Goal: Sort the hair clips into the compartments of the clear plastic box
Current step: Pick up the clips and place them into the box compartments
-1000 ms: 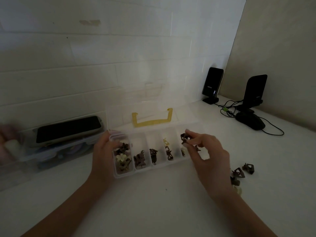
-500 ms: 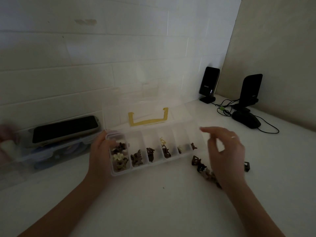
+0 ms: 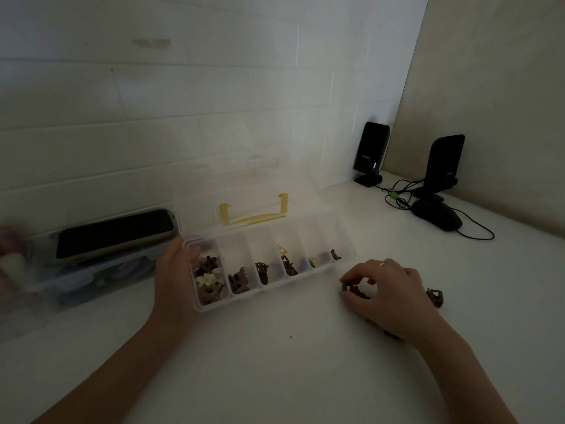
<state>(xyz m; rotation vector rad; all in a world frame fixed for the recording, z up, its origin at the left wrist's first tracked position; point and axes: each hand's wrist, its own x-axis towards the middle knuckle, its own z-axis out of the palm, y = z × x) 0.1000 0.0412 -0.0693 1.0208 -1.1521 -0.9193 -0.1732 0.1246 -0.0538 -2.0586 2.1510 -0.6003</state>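
The right hand (image 3: 388,296) curls its fingertips around small dark brown claw hair clips (image 3: 354,290) on the white table (image 3: 290,362). The left hand (image 3: 175,280) grips the left end of the clear plastic compartment box (image 3: 347,258), whose lid is open and whose compartments hold brown and cream clips.

Clear, glossy plastic for the compartment box (image 3: 344,240) and its raised lid (image 3: 244,191), with a translucent yellow plastic handle (image 3: 253,217). Dark brown, dull-looking plastic for the hair clips (image 3: 238,281) in the compartments, a pale cream flower clip (image 3: 206,280) among them; smooth matt white for the tabletop (image 3: 275,362), faintly sheened white tile for the wall (image 3: 183,102). Glossy black for the two speakers (image 3: 371,151), matt black for the mouse (image 3: 437,214), shiny dark glass for the phone (image 3: 114,232) atop a second clear plastic case (image 3: 76,280).
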